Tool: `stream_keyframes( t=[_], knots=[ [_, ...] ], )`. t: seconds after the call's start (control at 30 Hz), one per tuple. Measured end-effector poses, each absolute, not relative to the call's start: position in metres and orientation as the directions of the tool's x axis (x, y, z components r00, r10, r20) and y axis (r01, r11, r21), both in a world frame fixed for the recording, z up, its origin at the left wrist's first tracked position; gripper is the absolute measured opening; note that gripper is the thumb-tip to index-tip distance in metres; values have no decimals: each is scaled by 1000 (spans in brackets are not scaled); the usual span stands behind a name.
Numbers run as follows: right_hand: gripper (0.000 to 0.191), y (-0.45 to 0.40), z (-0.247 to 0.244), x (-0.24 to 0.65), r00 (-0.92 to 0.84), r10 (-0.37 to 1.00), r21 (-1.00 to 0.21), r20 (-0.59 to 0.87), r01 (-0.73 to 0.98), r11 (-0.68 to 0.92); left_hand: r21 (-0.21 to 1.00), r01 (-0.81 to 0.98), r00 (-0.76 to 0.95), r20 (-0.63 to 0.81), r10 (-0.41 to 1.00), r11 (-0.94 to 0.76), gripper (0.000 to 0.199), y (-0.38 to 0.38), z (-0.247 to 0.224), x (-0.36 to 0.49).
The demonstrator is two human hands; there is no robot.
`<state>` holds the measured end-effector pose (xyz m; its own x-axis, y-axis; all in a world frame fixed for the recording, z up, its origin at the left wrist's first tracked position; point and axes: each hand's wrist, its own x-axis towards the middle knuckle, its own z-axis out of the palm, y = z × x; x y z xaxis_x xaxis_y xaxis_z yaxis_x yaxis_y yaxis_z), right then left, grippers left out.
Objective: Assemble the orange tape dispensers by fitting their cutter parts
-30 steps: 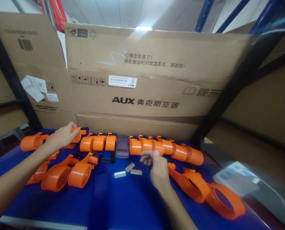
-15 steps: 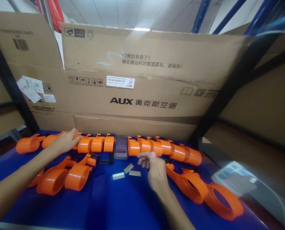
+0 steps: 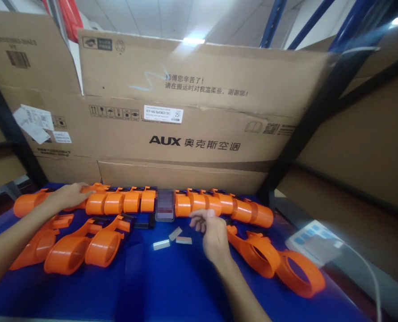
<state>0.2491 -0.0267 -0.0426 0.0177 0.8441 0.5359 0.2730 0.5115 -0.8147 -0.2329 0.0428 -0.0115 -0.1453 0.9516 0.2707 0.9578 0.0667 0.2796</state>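
My left hand (image 3: pixel 70 196) reaches over the left part of the back row of orange plastic rings, its fingers stretched and thumb apart. It is beside an orange ring with a tab (image 3: pixel 96 202), and I cannot tell whether it touches it. My right hand (image 3: pixel 215 237) hovers over the blue table surface (image 3: pixel 178 281), fingers loosely bent with nothing visible in them. Just behind its fingertips stands an orange ring (image 3: pixel 182 206) of the right part of the row. Left of it lie small silvery strips (image 3: pixel 184 240). A phone-like device (image 3: pixel 165 210) stands mid-row.
Larger orange rings lie in front on the left (image 3: pixel 68 255) and right (image 3: pixel 301 273). A printed cardboard panel (image 3: pixel 199 120) stands behind the table. Black frame bars (image 3: pixel 294 138) flank it. A white and blue box (image 3: pixel 314 243) with a pale cable is at the right edge.
My left hand has moved left along the back row, uncovering an orange ring and a front-left ring. My right hand stays nearly in place. The whole view has shifted slightly.
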Motion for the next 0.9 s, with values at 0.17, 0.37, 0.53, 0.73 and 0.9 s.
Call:
stream_keyframes(
  t=[0.17,0.37,0.53,0.73,0.9],
  knots=[
    [72,-25,-43,250,43,844,-822,534,260,507,173,977,-160,201,967,126,45,41,-21,-234],
    [74,-22,-48,251,30,851,-827,525,253,501,140,973,-220,299,928,186,56,40,4,-238],
    [73,-25,-46,251,36,852,-829,523,252,499,202,976,-187,621,761,75,54,13,45,-204],
    [48,-29,-37,240,-60,897,-893,438,83,442,220,910,43,792,609,-351,42,-41,56,-87],
    [58,-25,-34,234,-139,947,-948,289,-181,262,239,665,374,714,592,-708,41,-79,-1,-1]
  ],
)
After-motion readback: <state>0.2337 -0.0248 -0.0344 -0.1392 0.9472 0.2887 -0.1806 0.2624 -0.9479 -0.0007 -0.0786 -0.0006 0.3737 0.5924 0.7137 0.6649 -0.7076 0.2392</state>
